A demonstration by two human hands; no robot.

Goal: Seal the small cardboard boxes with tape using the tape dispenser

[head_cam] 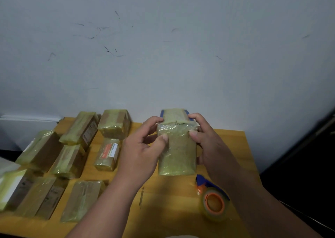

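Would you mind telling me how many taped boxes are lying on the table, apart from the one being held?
8, all left of the hands. Back row. Middle. Front. More may lie beyond the left edge.

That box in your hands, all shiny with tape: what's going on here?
A person is sealing small boxes with tape. Both hands, the left hand and right hand, grip a tape-wrapped box above the yellow table, thumbs pressing on its front. The tape dispenser lies on the table under the right forearm. Other taped boxes sit in rows to the left.
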